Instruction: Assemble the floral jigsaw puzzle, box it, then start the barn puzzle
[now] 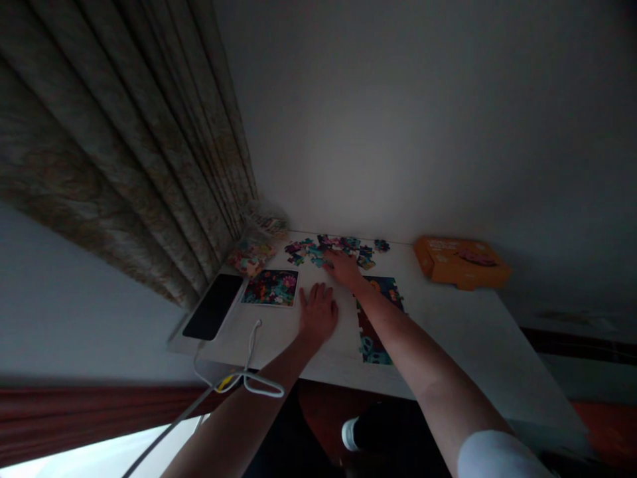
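Note:
My left hand [318,313] lies flat on the white table with its fingers spread and nothing in it. My right hand [344,269] reaches forward to the loose jigsaw puzzle pieces [303,250], its fingertips stretched out and touching the heap. No piece can be made out in its grip. Under my right forearm lies a partly joined jigsaw puzzle [371,342], some of it hidden by the arm. Left of my left hand is a picture card [271,288] with a colourful flower scene.
An orange box [462,261] stands at the back right. Plastic bags [251,257] with more pieces lie at the back left, beside the curtain [199,153]. A dark phone [213,307] and a white cable [263,385] are at the left edge. A wall [373,133] rises behind the table.

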Available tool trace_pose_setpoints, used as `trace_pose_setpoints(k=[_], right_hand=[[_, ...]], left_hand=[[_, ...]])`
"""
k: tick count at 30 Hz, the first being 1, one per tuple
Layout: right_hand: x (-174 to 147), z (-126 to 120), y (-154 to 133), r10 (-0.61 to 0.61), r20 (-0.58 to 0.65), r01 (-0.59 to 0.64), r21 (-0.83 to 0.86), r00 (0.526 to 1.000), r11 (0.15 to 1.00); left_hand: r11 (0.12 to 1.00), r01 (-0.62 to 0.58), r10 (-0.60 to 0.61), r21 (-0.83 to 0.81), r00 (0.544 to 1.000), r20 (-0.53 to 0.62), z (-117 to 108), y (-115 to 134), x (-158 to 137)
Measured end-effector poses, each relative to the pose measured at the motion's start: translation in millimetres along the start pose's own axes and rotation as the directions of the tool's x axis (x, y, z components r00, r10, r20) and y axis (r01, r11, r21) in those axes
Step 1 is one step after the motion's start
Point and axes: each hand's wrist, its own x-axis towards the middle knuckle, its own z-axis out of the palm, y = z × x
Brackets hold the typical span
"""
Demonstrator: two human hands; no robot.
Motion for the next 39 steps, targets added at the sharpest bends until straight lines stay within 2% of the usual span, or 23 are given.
trace_pose_setpoints(k=[3, 6, 9, 12, 15, 18, 21, 25, 29, 32, 36, 39], right_hand=[[-17, -6, 30, 0.093, -0.075, -0.088, 0.066, 0.993, 0.994], [-49, -14, 74, 0.21, -0.174, -0.194, 0.108, 0.962, 0.975], [-93, -20, 117, 0.241, -0.239, -0.216, 0.125, 0.941, 0.968], [-134, -20, 142, 0.239, -0.271, -0.213, 0.124, 0.933, 0.969], [-156, -17, 145, 0.198, -0.277, -0.196, 0.037, 0.94, 0.98], [-160, -15, 137, 0.184, -0.241, -0.201, -0.048, 0.953, 0.978], [-156, -17, 133, 0.2, -0.216, -0.218, -0.06, 0.956, 0.974], [-154, -21, 131, 0.231, -0.214, -0.242, -0.026, 0.949, 0.97], [-154, -22, 129, 0.242, -0.206, -0.249, -0.006, 0.948, 0.969], [-153, -23, 128, 0.255, -0.202, -0.259, 0.003, 0.946, 0.966], [-153, -25, 126, 0.271, -0.181, -0.273, 0.016, 0.945, 0.962], [-153, -26, 125, 0.269, -0.174, -0.271, 0.014, 0.947, 0.963]], left_hand=[[0.999, -0.028, 0.028, -0.018, 0.999, -0.026, 2, -2, 0], [0.999, -0.043, 0.042, -0.019, 0.999, -0.024, 3, -3, 0], [0.999, -0.041, 0.041, -0.002, 0.999, -0.016, 3, -3, 1], [0.999, -0.05, 0.051, 0.02, 0.999, -0.019, 3, -3, 0], [0.998, -0.054, 0.055, 0.037, 0.998, -0.014, 4, -4, 2], [0.998, -0.04, 0.041, 0.045, 0.999, -0.006, 4, -3, 17], [0.999, -0.023, 0.023, 0.036, 1.0, -0.009, 1, 1, 51], [0.996, 0.09, -0.09, 0.019, 0.996, -0.028, 0, 5, 106], [0.991, 0.133, -0.133, 0.016, 0.991, -0.006, 4, 9, 142], [0.989, 0.15, -0.151, 0.011, 0.987, 0.059, 8, 13, 155], [0.969, 0.244, -0.239, -0.028, 0.963, 0.124, 12, 17, 168], [0.93, 0.339, -0.323, -0.143, 0.938, 0.124, 12, 19, 176]])
